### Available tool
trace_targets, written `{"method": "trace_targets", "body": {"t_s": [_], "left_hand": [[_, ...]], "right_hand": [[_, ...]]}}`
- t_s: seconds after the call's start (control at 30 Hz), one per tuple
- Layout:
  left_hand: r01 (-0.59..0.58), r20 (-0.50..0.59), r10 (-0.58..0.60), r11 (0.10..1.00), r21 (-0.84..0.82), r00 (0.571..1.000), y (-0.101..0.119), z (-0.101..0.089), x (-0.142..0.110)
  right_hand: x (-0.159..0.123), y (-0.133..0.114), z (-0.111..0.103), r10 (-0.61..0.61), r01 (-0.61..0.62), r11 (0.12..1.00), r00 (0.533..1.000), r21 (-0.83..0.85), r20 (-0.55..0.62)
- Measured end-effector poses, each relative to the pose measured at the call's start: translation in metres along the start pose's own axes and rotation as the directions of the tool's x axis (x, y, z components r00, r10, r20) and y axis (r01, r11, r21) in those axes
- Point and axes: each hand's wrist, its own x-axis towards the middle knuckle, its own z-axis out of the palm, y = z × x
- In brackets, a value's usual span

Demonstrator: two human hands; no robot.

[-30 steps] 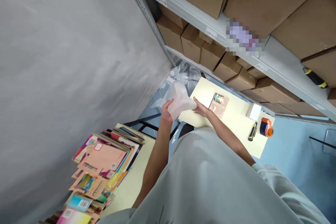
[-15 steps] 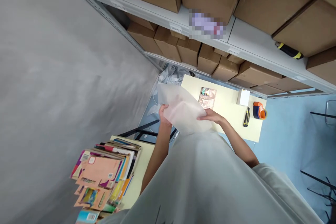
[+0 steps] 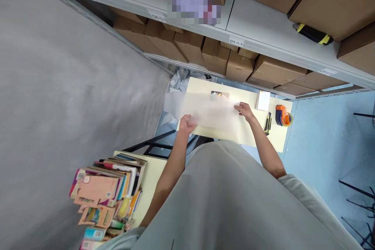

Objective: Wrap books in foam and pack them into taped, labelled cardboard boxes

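Note:
A translucent white sheet, whose exact material I cannot tell, stretches above the pale yellow table. My left hand grips its near edge toward the left, some fingers hidden beneath. At the sheet's right end, my right hand pinches the corner between thumb and fingers. Beneath the sheet's far edge lies a flat brown item with a dark printed picture, mostly covered. To the right of my right hand stand a white box, a black and yellow utility knife and an orange and blue tape dispenser.
Shelves with cardboard boxes rise beyond the table. Another utility knife lies on the upper shelf. Stacked books stand on a second table at lower left, near a grey wall. Crumpled white wrapping lies behind the table's left end.
The sheet has been lowered and pulled flatter over the table, now covering most of the brown item. My right hand has moved right and away from me, widening the gap between my hands.

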Motion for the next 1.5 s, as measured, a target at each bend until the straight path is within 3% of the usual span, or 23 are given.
{"method": "trace_targets", "body": {"t_s": [0.1,0.2,0.33,0.47,0.63,0.77,0.8,0.87,0.93,1.1,1.17,1.23,1.37,1.43,1.5], "left_hand": [[0.021,-0.04,-0.019,0.999,0.042,0.999,-0.02,0.007,0.003],[0.007,-0.02,-0.004,0.991,0.13,1.0,-0.038,0.017,0.005],[-0.109,0.042,0.101,0.941,0.32,0.994,-0.057,0.035,0.011],[-0.254,0.08,0.25,0.816,0.52,0.965,-0.065,0.05,0.016],[-0.375,0.138,0.379,0.671,0.64,0.915,-0.044,0.059,0.027],[-0.557,0.254,0.598,0.4,0.727,0.76,-0.011,0.057,0.057],[-0.591,0.295,0.615,0.356,0.724,0.731,-0.006,0.054,0.064],[-0.65,0.337,0.635,0.353,0.673,0.695,-0.004,0.046,0.076],[-0.658,0.347,0.644,0.33,0.677,0.681,-0.007,0.037,0.082],[-0.539,0.396,0.619,0.054,0.841,0.679,-0.005,0.022,0.093],[-0.557,0.411,0.629,0.042,0.83,0.66,0.004,0.019,0.101],[-0.585,0.415,0.645,0.063,0.808,0.642,0.016,0.015,0.111],[-0.697,0.506,0.653,0.048,0.715,0.564,0.033,0.011,0.12],[-0.78,0.619,0.606,0.004,0.626,0.499,0.029,0.011,0.115],[-0.843,0.723,0.527,-0.022,0.537,0.447,0.012,0.016,0.103]], "right_hand": [[0.023,0.012,0.014,0.017,-0.017,1.0,0.997,0.003,-0.075],[0.033,0.022,0.026,0.025,-0.025,1.0,0.998,0.005,-0.065],[0.03,0.034,0.043,0.034,-0.034,0.999,0.999,-0.003,-0.035],[0.023,0.043,0.066,0.07,-0.078,0.994,0.992,-0.072,-0.101],[0.025,0.046,0.099,0.118,-0.194,0.944,0.953,-0.266,-0.278],[0.029,0.049,0.121,0.037,-0.211,0.859,0.934,-0.466,-0.356],[0.029,0.05,0.125,0.035,-0.216,0.857,0.93,-0.467,-0.365],[0.029,0.051,0.135,0.06,-0.254,0.856,0.914,-0.45,-0.402],[0.03,0.048,0.149,0.07,-0.3,0.85,0.879,-0.433,-0.471],[0.044,0.033,0.179,0.177,-0.448,0.844,0.751,-0.295,-0.636],[0.048,0.03,0.181,0.217,-0.444,0.874,0.718,-0.195,-0.661],[0.047,0.029,0.177,0.251,-0.359,0.931,0.752,-0.059,-0.609],[0.028,0.035,0.157,0.19,-0.102,0.95,0.938,0.295,-0.289],[0.01,0.037,0.14,0.099,0.016,0.918,0.958,0.396,-0.269],[-0.013,0.038,0.117,0.031,0.126,0.903,0.934,0.411,-0.355]]}}
